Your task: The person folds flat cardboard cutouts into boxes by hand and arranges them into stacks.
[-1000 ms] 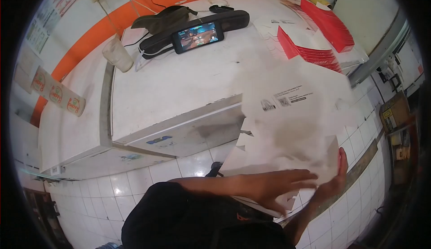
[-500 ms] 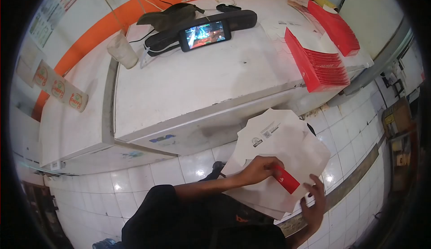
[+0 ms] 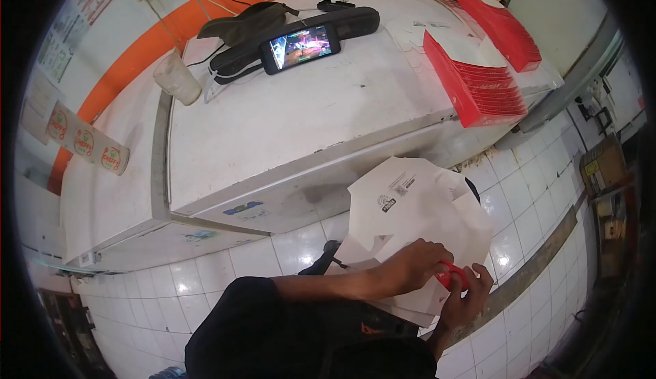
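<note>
A stack of flat, cut paperboard box blanks (image 3: 427, 208), pale on the upper face with dark print, rests over my lap. At its near right edge a red flap (image 3: 451, 276) is turned up. My left hand (image 3: 415, 268) reaches across from the left and is closed on this flap, its fingertips partly hidden. On the flap's other side, my right hand (image 3: 467, 298) pinches it with curled fingers. Both hands are close together with the red piece between them.
On the white chest freezer (image 3: 287, 126) lie two nested rows of red cartons (image 3: 482, 95), a phone (image 3: 301, 47) propped on a black case (image 3: 359, 27), and a cloudy plastic cup (image 3: 178, 78). Stacked printed cups (image 3: 85, 140) lie at the left. White floor tiles (image 3: 506, 208) surround me.
My left hand has moved right and my right hand has closed in on the red flap. The flap now shows less, bent between both hands. The view has shifted slightly.
</note>
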Demonstrator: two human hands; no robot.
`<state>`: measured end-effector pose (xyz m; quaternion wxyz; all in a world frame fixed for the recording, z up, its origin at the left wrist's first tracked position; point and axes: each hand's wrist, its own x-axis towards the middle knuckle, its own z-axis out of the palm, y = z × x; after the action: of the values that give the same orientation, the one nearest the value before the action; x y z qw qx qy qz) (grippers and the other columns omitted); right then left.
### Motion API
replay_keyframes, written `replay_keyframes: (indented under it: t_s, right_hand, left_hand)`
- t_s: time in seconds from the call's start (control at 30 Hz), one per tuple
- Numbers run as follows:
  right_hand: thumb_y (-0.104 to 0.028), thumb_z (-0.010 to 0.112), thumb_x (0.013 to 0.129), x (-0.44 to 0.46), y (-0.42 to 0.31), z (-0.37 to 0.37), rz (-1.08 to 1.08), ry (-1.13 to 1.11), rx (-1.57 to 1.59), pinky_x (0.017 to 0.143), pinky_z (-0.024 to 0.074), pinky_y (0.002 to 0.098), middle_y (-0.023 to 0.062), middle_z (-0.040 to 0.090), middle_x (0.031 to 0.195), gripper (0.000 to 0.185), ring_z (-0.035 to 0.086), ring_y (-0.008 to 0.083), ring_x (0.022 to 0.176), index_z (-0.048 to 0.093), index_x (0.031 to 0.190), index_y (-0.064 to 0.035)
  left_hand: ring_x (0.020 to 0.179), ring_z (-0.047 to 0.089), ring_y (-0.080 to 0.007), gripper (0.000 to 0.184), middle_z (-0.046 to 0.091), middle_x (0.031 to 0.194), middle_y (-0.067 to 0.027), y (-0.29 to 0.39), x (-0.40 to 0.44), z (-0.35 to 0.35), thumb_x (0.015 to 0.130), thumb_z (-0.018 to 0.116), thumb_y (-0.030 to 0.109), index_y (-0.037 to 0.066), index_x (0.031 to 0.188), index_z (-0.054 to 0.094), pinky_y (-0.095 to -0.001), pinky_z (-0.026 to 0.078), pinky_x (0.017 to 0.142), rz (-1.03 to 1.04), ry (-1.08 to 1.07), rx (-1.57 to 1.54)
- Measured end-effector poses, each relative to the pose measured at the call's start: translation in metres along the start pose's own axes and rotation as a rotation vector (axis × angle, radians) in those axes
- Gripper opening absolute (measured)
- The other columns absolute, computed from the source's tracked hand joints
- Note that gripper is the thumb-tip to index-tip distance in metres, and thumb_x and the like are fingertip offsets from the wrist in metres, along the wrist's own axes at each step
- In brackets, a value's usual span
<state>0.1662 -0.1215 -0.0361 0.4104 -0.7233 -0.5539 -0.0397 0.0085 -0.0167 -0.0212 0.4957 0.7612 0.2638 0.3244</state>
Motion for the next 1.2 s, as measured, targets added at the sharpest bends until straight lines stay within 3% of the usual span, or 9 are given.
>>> replay_keyframes:
  t_s: [0.23,0.33,0.4,0.47,0.53,0.63,0.7,0.97,1.2]
  right_hand:
    - [-0.013,0.075,0.075,0.033,-0.014,-0.062,0.064,-0.454,0.165,0.084,0.0486,0.0357,0.0141,0.062,0.112,0.039,0.06,0.0282,0.099,0.062,0.109,-0.0023]
    - [-0.014,0.072,0.079,0.049,0.024,-0.088,-0.243,-0.367,0.402,0.075,0.0498,0.0338,0.0101,0.065,0.09,0.032,0.062,0.0252,0.084,0.064,0.107,-0.0015]
    - [-0.014,0.069,0.083,0.055,0.061,-0.112,-0.055,-0.125,0.121,0.068,0.0491,0.0314,0.007,0.063,0.075,0.026,0.061,0.0209,0.073,0.065,0.105,-0.0009]
    - [-0.023,0.065,0.092,0.085,0.064,-0.124,0.387,0.25,0.033,0.066,0.0472,0.029,0.0089,0.065,0.089,0.031,0.059,0.0166,0.077,0.063,0.111,0.0009]
    - [-0.034,0.06,0.097,0.145,0.027,-0.102,0.367,0.722,0.36,0.07,0.0488,0.0281,0.0106,0.064,0.102,0.043,0.06,0.0172,0.086,0.058,0.117,0.0029]
    - [-0.031,0.054,0.1,0.23,0.064,-0.07,-0.485,0.62,-0.387,0.081,0.0525,0.0329,0.0166,0.063,0.115,0.04,0.063,0.0235,0.099,0.052,0.126,-0.0011]
    - [-0.015,0.06,0.094,0.3,-0.001,0.003,-0.162,0.589,0.82,0.082,0.0521,0.0348,0.0115,0.066,0.105,0.027,0.064,0.0206,0.093,0.057,0.117,-0.0008]
    - [-0.026,0.054,0.095,0.435,-0.025,0.163,-0.459,-0.353,-0.221,0.086,0.0481,0.0425,0.0247,0.065,0.1,0.028,0.062,0.041,0.096,0.065,0.11,-0.005]
    - [-0.038,0.057,0.093,0.441,-0.074,0.122,-0.458,-0.569,-0.358,0.079,0.0465,0.0432,0.021,0.066,0.089,0.034,0.061,0.0372,0.087,0.072,0.091,-0.0074]
  left_hand:
    - [0.098,0.058,-0.0298,0.014,0.062,0.096,-0.0099,0.019,0.006,-0.046,0.088,0.063,0.015,0.01,0.101,0.065,-0.0437,0.044,0.091,0.314,-0.338,0.056]
    - [0.109,0.059,-0.0338,0.029,0.061,0.115,-0.0145,0.052,0.005,-0.057,0.082,0.066,0.011,0.008,0.111,0.063,-0.046,0.043,0.101,0.66,0.001,0.216]
    - [0.117,0.056,-0.0365,0.034,0.057,0.126,-0.0174,0.057,-0.006,-0.071,0.081,0.068,0.01,0.009,0.115,0.063,-0.0509,0.041,0.105,0.728,0.126,0.174]
    - [0.123,0.053,-0.0379,0.037,0.053,0.133,-0.019,0.054,-0.016,-0.078,0.081,0.07,0.009,0.009,0.117,0.063,-0.0541,0.04,0.106,0.697,0.212,0.139]
    - [0.125,0.051,-0.0381,0.039,0.051,0.137,-0.0192,0.038,-0.021,-0.078,0.081,0.072,0.007,0.009,0.118,0.063,-0.0556,0.04,0.106,0.574,0.257,0.107]
    - [0.122,0.054,-0.0371,0.034,0.054,0.131,-0.0204,0.016,-0.025,-0.079,0.078,0.074,0.001,0.006,0.111,0.065,-0.0487,0.045,0.103,0.392,0.295,0.074]
    - [0.12,0.056,-0.0344,0.032,0.057,0.127,-0.02,0.009,-0.029,-0.083,0.075,0.075,-0.003,0.003,0.106,0.066,-0.0411,0.049,0.099,0.375,0.306,0.065]
    - [0.107,0.064,-0.0306,0.029,0.057,0.126,-0.0198,-0.002,-0.053,-0.101,0.075,0.073,-0.007,0.001,0.102,0.067,-0.0373,0.053,0.091,0.259,0.378,0.04]
    - [0.104,0.065,-0.027,0.024,0.056,0.126,-0.0208,-0.027,-0.065,-0.117,0.078,0.068,-0.008,-0.002,0.102,0.067,-0.0354,0.054,0.088,0.103,0.48,0.009]
